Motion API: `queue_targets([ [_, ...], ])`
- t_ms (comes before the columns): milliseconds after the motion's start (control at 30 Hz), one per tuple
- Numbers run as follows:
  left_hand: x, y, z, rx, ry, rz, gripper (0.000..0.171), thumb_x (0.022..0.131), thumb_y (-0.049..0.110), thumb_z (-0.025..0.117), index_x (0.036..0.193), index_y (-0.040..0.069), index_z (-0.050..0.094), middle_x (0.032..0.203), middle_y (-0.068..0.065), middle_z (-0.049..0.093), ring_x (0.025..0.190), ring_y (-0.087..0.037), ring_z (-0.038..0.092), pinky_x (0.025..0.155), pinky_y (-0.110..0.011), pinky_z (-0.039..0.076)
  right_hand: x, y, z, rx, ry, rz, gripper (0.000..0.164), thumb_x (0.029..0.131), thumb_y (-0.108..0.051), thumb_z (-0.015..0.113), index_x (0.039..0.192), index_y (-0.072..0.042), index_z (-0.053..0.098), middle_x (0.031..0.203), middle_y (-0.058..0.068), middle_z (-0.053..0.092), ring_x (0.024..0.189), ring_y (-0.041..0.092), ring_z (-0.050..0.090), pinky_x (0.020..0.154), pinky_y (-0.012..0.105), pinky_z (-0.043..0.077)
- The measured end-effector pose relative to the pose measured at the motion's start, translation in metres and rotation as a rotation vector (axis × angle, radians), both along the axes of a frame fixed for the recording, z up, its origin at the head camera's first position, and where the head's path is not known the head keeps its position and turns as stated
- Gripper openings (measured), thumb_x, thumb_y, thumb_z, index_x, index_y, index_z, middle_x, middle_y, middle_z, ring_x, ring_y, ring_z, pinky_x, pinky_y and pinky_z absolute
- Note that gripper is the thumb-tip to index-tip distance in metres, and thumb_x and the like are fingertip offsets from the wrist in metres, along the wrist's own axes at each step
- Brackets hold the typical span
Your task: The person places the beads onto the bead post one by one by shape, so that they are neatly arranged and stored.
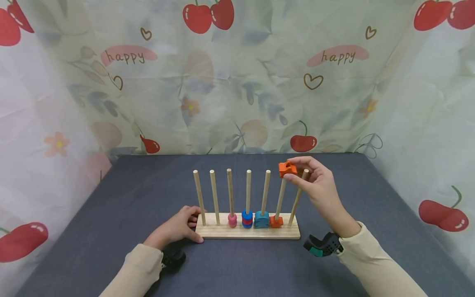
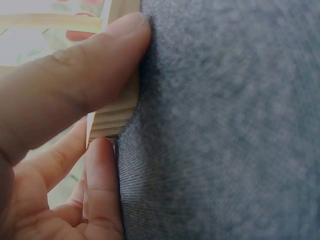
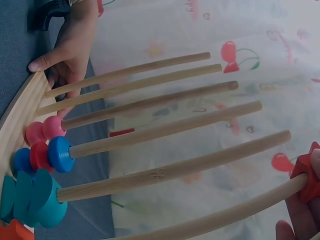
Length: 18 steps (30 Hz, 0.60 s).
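Note:
My right hand (image 1: 322,185) pinches an orange star-like bead (image 1: 286,170) at the top of the second peg from the right. In the right wrist view the peg's tip meets the hole of this orange bead (image 3: 305,167). My left hand (image 1: 177,227) holds the left end of a wooden peg stand (image 1: 248,234), thumb at the front edge and fingers at the side and back. Low on the pegs sit a pink bead (image 1: 232,220), a blue and red bead stack (image 1: 247,219), teal beads (image 1: 261,220) and another orange bead (image 1: 276,222).
The stand rests on a dark grey cloth-covered table (image 1: 148,185). Upright pegs rise in a row, the two leftmost (image 1: 214,192) and the rightmost (image 1: 297,202) bare. A printed curtain (image 1: 237,82) hangs behind and at both sides.

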<state>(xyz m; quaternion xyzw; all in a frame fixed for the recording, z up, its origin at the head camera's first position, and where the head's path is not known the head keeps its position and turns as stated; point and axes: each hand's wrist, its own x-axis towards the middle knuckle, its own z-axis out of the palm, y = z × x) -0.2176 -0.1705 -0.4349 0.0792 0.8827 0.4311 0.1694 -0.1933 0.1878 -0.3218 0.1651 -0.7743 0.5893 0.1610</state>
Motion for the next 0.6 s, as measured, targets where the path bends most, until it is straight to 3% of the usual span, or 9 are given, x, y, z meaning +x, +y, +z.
queue_targets([
  [333, -0.001, 0.0, -0.001, 0.011, 0.004, -0.014, 0.073, 0.06, 0.006, 0.091, 0.125, 0.01, 0.058, 0.118, -0.013, 0.044, 0.112, -0.028, 0.051, 0.098, -0.043, 0.048, -0.002, 0.003, -0.008, 0.013, -0.107, -0.001, 0.037, 0.083, -0.017, 0.077, 0.116, -0.006, 0.063, 0.096, -0.012, 0.067, 0.077, 0.011, 0.06, 0.069, 0.021, 0.054],
  [600, -0.002, -0.001, -0.002, -0.001, 0.012, -0.014, 0.073, 0.06, 0.006, 0.091, 0.125, 0.01, 0.058, 0.118, -0.012, 0.044, 0.112, -0.027, 0.051, 0.097, -0.043, 0.048, -0.002, 0.004, -0.024, -0.015, -0.183, 0.016, 0.038, 0.082, -0.015, 0.078, 0.113, -0.002, 0.062, 0.095, -0.014, 0.07, 0.083, 0.008, 0.068, 0.074, 0.023, 0.055],
])
